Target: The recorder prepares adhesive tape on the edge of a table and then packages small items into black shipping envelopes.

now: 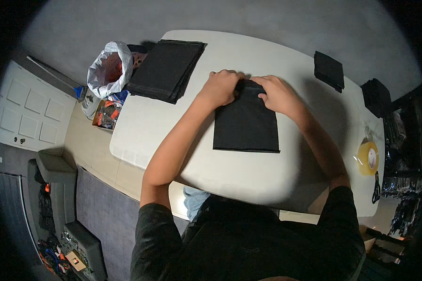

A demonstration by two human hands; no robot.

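A flat, rectangular piece of black cloth (246, 129) lies on the white table (145, 126) in front of me, with a seam-like band along its near edge. My left hand (222, 87) is closed on the cloth's far left corner, fingers curled over the edge. At the far right corner, my right hand (277, 93) pinches the same edge, thumb toward the cloth's middle. The two hands almost meet at the far edge. Their fingertips are partly hidden, so the exact grip at the edge does not show.
A tall stack of black cloths (166, 70) sits at the table's far left. A smaller black stack (328, 71) lies at the far right edge. Clear yellowish tape (368, 158) and black scissors (376, 188) rest at the right. Beyond the left edge stands a white bag (109, 70).
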